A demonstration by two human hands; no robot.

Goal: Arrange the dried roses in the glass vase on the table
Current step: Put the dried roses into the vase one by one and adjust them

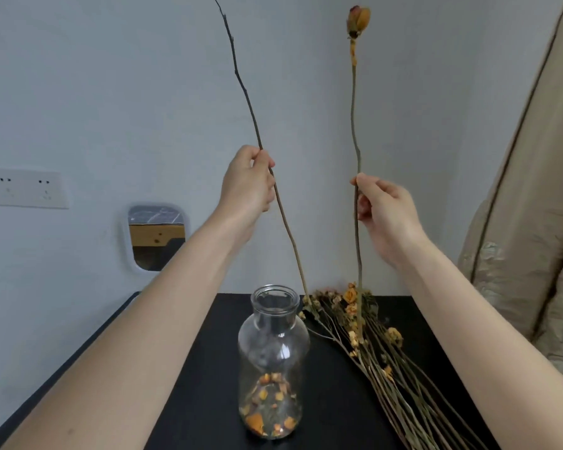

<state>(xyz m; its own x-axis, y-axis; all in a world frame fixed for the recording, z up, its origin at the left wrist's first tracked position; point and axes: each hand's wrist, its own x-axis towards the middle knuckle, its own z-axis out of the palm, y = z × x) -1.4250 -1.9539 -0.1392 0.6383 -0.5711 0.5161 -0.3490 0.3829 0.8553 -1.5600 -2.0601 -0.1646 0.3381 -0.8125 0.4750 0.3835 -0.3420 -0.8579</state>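
Note:
A clear glass vase (273, 358) stands upright on the black table (202, 401), with loose dried petals at its bottom. My left hand (249, 186) pinches a long bare stem (241, 82) that rises up past the frame's top; its lower end hangs just behind the vase's rim. My right hand (384, 212) pinches a second upright stem topped by a dried orange rose bud (358, 21). That stem's lower end reaches down over the bundle of dried roses (371, 345) lying on the table to the right of the vase.
A pale wall stands close behind the table, with a socket plate (23, 188) at left and a small rounded opening (156, 237) beside my left forearm. A beige quilted fabric (527, 222) hangs along the right edge.

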